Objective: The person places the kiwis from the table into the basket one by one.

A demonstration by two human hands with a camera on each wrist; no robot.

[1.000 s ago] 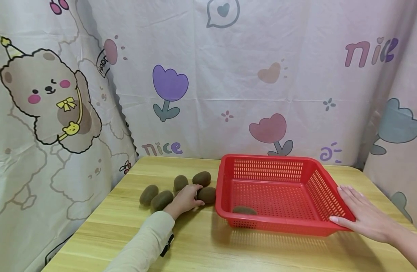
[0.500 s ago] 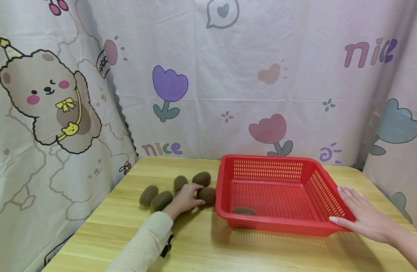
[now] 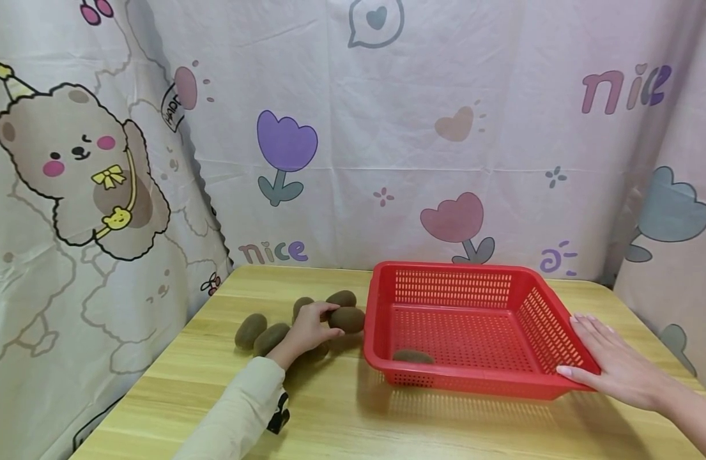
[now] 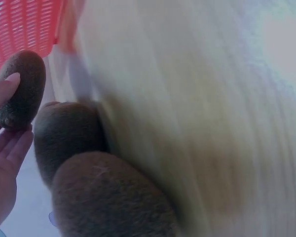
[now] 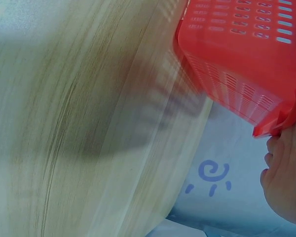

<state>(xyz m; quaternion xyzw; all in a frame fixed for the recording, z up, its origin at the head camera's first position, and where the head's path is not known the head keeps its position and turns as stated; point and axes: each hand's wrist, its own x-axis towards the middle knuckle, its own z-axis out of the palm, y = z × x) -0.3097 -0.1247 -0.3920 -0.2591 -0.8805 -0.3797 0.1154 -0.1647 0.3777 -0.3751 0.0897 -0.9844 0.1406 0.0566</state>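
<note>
My left hand (image 3: 306, 327) pinches a brown kiwi (image 3: 348, 321) between thumb and fingers, close beside the left wall of a red plastic basket (image 3: 473, 374). In the left wrist view, that kiwi (image 4: 28, 81) stands out in the fingers, with the basket behind it. Several other kiwis (image 3: 251, 330) lie around and partly behind the left hand. One kiwi (image 3: 413, 356) rests inside the basket, its lower part hidden by the front rim. With fingers extended, my right hand (image 3: 614, 367) rests on the basket's right rim, its thumb over the front corner.
The wooden table (image 3: 341, 421) carries everything. A patterned white curtain (image 3: 358, 147) hangs behind it and at both sides. A black band (image 3: 279, 415) shows under the left sleeve (image 3: 237, 409).
My left hand has raised its kiwi slightly from among the others, and another kiwi now shows below the hand. My right hand and the basket have stayed put.
</note>
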